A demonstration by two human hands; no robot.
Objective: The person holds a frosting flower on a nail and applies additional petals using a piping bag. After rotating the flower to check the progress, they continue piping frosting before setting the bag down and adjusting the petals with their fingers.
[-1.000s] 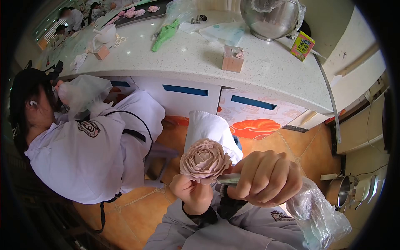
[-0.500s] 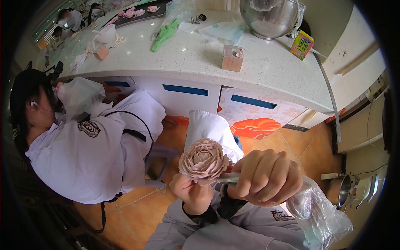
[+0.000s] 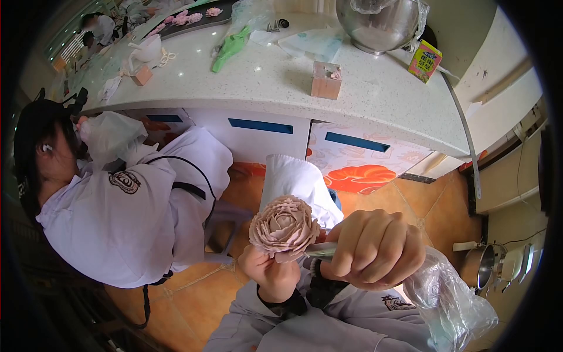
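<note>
A pale pink cream flower (image 3: 284,227) with many ruffled petals stands above my left hand (image 3: 270,274), whose closed fingers grip its support from below; the support itself is mostly hidden. My right hand (image 3: 375,249) is wrapped round a piping bag (image 3: 451,296), and the clear crumpled plastic hangs out to the right of the fist. The bag's narrow tip (image 3: 319,251) points left and meets the lower right edge of the flower.
A co-worker (image 3: 129,217) in white sits at the left, holding a bag. Across the front runs a counter (image 3: 252,82) bearing a wooden block (image 3: 326,81), a green piping bag (image 3: 232,49), a steel bowl (image 3: 378,26), a yellow box (image 3: 425,61) and scissors (image 3: 167,57).
The flower has shifted slightly left and looks slightly turned. My right hand has barely moved, still around the piping bag.
</note>
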